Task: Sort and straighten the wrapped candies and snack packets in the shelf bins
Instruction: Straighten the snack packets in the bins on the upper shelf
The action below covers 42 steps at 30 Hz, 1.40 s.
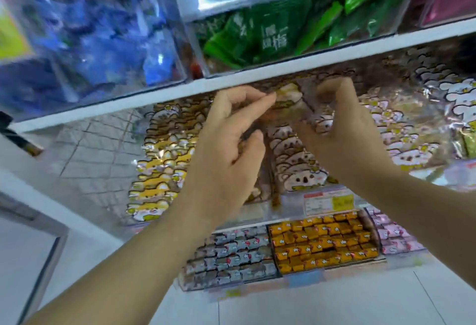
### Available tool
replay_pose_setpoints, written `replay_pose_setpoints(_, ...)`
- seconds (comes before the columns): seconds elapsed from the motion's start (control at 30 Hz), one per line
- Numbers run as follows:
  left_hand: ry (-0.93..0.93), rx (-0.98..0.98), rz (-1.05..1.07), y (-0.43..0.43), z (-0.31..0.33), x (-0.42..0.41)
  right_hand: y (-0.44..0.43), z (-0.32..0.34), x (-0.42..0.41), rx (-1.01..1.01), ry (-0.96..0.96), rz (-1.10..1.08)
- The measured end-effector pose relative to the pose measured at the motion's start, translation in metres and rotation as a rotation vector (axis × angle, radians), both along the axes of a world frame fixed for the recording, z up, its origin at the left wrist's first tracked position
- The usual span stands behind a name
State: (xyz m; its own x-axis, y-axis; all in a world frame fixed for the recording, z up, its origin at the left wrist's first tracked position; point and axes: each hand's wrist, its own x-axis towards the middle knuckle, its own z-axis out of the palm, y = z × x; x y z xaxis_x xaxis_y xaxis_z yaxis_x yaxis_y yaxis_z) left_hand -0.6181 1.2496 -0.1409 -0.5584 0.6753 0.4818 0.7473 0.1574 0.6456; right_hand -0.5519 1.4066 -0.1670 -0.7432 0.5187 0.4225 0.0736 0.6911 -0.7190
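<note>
**Head view, hands at the middle shelf.** Both forearms reached up and forward to the middle row of brown packets [291, 162], which stood in a file running front to back between the yellow packets [159, 162] on the left and the pink packets [412, 141] on the right. The right hand [342, 134] had its fingers curled and pinched a held packet [322, 122] near the back of the brown row. The left hand [231, 149] had its fingers bent, their tips near a pale packet [287, 94] just under the white shelf edge [180, 94]; blur hid whether it gripped anything. The hands were close together, with a narrow gap between them, and the shelf edge ran just above the knuckles. Left of the yellow packets the bin was open. The upper bins held blue packets [98, 41] and green packets [270, 33]. Below, behind a price label [327, 202], lay grey candies [231, 257], orange candies [322, 244] and pink candies [396, 234] in neat adjoining compartments.
</note>
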Motion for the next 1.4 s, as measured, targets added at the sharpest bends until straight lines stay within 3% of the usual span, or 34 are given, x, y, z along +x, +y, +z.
replay_pose_setpoints(0.1, -0.003, 0.023, 0.017, -0.037, -0.002, -0.008, -0.033, 0.007, -0.016, -0.031, 0.017, 0.033)
replay_pose_setpoints(0.33, -0.052, 0.01, 0.229, -0.113, -0.016, -0.043, -0.101, 0.001, -0.051, 0.133, -0.129, 0.216)
replay_pose_setpoints(0.53, -0.082, -0.237, 0.389, -0.146, -0.035, -0.071, -0.116, -0.011, -0.094, 0.046, -0.255, 0.047)
replay_pose_setpoints(0.67, -0.015, -0.312, 0.464, -0.134, -0.044, -0.084, -0.12, -0.015, -0.116, 0.353, -0.468, -0.095)
replay_pose_setpoints(0.73, -0.034, -0.316, 0.511, -0.129, -0.047, -0.092, -0.128, -0.017, -0.129, 0.461, -0.458, -0.04)
replay_pose_setpoints(0.87, -0.075, -0.19, 0.608, -0.122, -0.053, -0.101, -0.141, -0.028, -0.169, 0.428, -0.428, 0.153)
replay_pose_setpoints(1.07, -0.296, 0.116, 0.68, -0.12, -0.055, -0.099, -0.131, -0.03, -0.225, 0.198, -0.399, 0.057)
replay_pose_setpoints(1.4, -0.333, 0.166, 0.687, -0.119, -0.062, -0.097, -0.122, -0.047, -0.252, 0.138, -0.388, 0.015)
